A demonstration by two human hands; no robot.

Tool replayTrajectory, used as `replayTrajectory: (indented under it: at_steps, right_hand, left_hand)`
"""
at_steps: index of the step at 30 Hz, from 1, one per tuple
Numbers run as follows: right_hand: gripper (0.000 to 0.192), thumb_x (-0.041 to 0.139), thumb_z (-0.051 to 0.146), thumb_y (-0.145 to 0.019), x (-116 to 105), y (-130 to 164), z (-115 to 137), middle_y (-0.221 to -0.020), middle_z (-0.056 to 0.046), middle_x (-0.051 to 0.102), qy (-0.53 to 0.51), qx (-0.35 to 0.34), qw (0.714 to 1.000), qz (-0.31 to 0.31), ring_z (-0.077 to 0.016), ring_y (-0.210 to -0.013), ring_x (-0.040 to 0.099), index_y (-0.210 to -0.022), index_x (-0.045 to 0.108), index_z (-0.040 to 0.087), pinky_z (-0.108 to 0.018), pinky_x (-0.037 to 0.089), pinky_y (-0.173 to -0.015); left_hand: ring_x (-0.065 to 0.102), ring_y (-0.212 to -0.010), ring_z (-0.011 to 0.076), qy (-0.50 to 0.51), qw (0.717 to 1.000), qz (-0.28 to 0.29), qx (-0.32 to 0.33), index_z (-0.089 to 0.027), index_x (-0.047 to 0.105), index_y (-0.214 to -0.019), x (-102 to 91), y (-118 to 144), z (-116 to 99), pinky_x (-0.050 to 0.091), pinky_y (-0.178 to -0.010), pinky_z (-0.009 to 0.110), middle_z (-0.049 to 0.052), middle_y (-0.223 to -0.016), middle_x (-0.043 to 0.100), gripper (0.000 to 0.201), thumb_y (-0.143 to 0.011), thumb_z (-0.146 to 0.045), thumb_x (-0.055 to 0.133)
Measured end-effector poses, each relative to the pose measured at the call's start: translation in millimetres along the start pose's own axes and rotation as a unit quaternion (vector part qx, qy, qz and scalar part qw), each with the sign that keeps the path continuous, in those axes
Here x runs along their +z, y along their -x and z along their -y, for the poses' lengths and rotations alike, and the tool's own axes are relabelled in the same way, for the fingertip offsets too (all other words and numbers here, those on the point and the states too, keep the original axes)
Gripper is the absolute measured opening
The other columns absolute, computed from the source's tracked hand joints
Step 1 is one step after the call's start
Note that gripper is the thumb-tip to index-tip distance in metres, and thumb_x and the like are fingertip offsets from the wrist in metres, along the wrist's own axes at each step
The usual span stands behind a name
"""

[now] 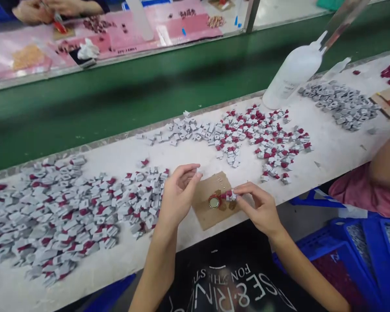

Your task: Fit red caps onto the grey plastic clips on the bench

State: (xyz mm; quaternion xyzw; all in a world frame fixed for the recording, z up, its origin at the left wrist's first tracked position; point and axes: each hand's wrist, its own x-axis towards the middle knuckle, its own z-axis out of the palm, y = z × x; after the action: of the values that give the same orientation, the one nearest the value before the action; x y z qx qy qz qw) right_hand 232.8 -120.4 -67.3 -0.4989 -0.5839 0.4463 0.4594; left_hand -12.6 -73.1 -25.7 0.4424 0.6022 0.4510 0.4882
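Observation:
My right hand (259,207) pinches a small grey and dark-red plastic part (230,195) over a piece of brown cardboard (211,219). On that cardboard sits a red-rimmed bottle cap (214,201), with brownish wet-looking stains beside it. Left of the cap, my left hand (180,195) is raised with thumb and forefinger brought together. A tiny pale bit shows at those fingertips, too small to name. Close by on the left lies a broad pile of grey and dark-red parts (84,212). Beyond my hands, more two-coloured parts (266,134) are scattered.
A white squeeze bottle (294,73) stands at the table's back edge. Plain grey parts (341,104) lie to its right. Blue crates (347,264) are below at right, near another person's pink clothing (360,190). Across the green divider (117,104), a co-worker's hands (48,11) work.

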Motion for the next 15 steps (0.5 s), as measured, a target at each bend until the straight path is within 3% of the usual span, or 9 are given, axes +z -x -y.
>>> replayTrajectory:
  at_steps: [5, 10, 15]
  right_hand:
    - [0.014, 0.078, 0.020, -0.105, 3.6, -0.6, 17.5, -0.106, -0.008, 0.089, 0.039, -0.026, 0.998, 0.053, -0.0269, -0.100, 0.083, -0.110, 0.087, 0.029, -0.045, 0.067, -0.092]
    - [0.021, 0.078, 0.013, -0.104, 7.9, -0.8, 25.2, -0.106, -0.006, 0.090, 0.070, -0.062, 0.993, 0.078, -0.0269, -0.102, 0.085, -0.113, 0.088, 0.030, -0.044, 0.067, -0.092]
    - [0.023, 0.076, 0.011, -0.105, 9.9, -2.1, 27.3, -0.108, -0.008, 0.090, 0.092, -0.073, 0.989, 0.088, -0.0277, -0.103, 0.085, -0.115, 0.087, 0.029, -0.045, 0.067, -0.092]
  left_hand:
    - [0.082, -0.086, 0.0219, 0.016, 1.000, 0.020, -0.001, -0.021, 0.077, -0.117, -1.1, 0.3, 5.2, 0.065, -0.071, 0.032, 0.004, -0.088, 0.080, 0.023, -0.099, -0.035, 0.077]
    - [0.080, -0.082, 0.0195, 0.018, 1.000, 0.020, 0.007, -0.019, 0.075, -0.116, 2.4, -2.4, 7.9, 0.068, -0.076, 0.032, 0.004, -0.089, 0.081, 0.019, -0.100, -0.030, 0.077]
    - [0.082, -0.087, 0.0224, 0.016, 0.999, 0.026, 0.010, -0.021, 0.075, -0.116, 4.0, -4.7, 9.1, 0.071, -0.085, 0.037, 0.005, -0.092, 0.081, 0.021, -0.100, -0.034, 0.078]
